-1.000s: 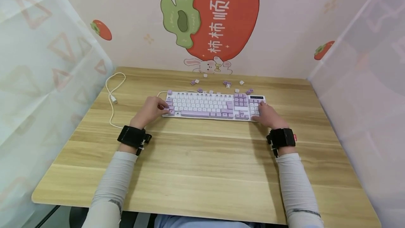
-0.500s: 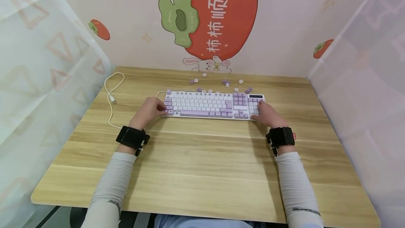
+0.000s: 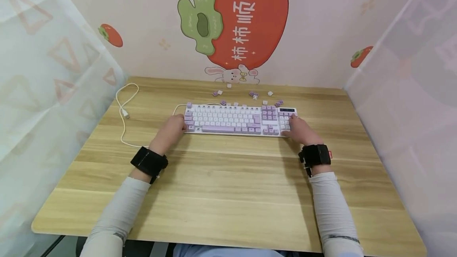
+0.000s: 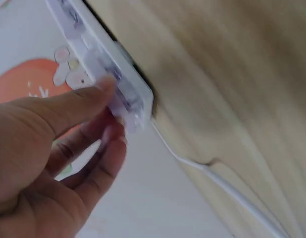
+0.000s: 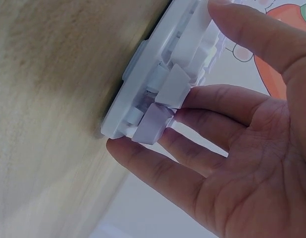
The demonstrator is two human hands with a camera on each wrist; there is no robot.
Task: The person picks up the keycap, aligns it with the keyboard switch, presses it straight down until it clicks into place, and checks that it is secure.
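A white and lilac keyboard (image 3: 228, 124) lies across the wooden table in the head view. My left hand (image 3: 173, 128) is at its left end. In the left wrist view, thumb and curled fingers close from two sides around a lilac keycap (image 4: 113, 105) at the keyboard's edge, partly hidden by the fingers. My right hand (image 3: 300, 129) rests over the number pad at the right end. The right wrist view shows its thumb on a near key and the other fingers extended against a white keycap (image 5: 174, 87) and a lilac keycap (image 5: 153, 123) by the far corner.
Several loose lilac and white keycaps (image 3: 254, 94) are scattered behind the keyboard. A white cable (image 3: 122, 102) loops over the table (image 3: 221, 193) on the left, its plug on the wood. A printed backdrop (image 3: 307, 31) stands along the back.
My left hand has turned over, its wrist rolling and fingers tucking in against the keyboard's left end. The right hand stays in place. The whole head view has shifted slightly.
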